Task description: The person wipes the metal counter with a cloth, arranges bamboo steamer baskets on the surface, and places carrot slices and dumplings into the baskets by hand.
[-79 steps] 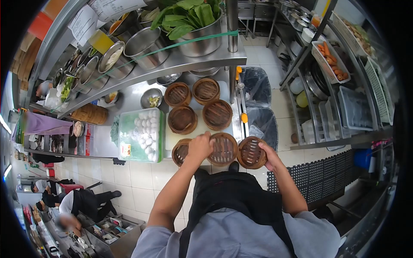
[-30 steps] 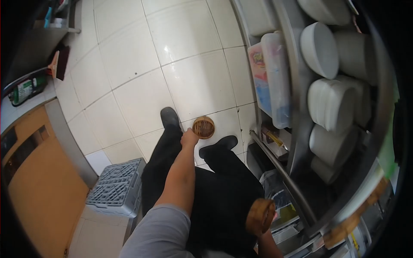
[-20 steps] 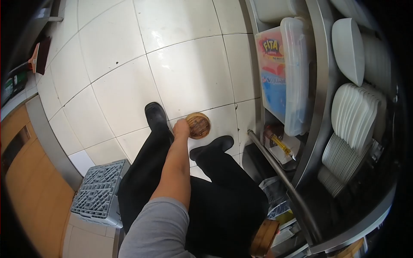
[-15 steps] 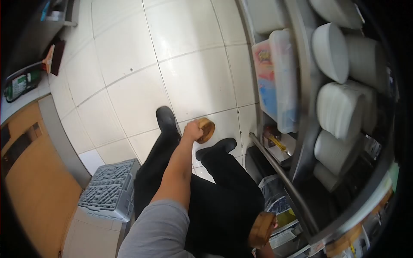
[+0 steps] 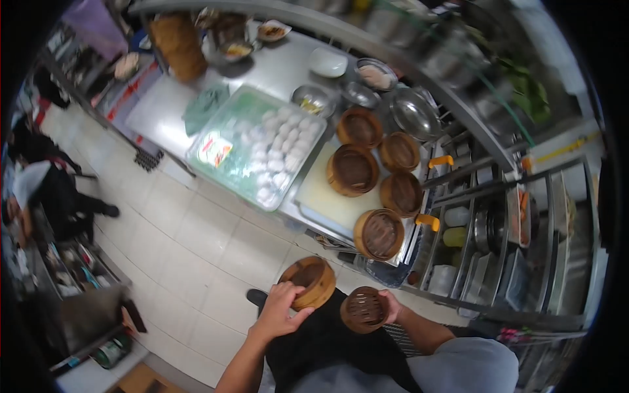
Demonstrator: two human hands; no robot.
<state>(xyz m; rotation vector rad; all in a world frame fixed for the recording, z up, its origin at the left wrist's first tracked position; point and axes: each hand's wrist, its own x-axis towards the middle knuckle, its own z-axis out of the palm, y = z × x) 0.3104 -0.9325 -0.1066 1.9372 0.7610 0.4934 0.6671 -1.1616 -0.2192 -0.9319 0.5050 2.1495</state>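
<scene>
Round brown wooden steamer basket (image 5: 318, 287) is grasped by the left hand (image 5: 277, 311); a round, slatted brown wooden basket (image 5: 364, 309), by the right hand (image 5: 393, 307).

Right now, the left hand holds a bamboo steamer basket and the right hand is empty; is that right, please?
The right hand is not empty: in the head view it holds a bamboo steamer basket, while the left hand holds another bamboo steamer basket.

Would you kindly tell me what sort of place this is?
Most likely a commercial kitchen, judging by the steamers, the tub of white balls and the steel counter.
</scene>
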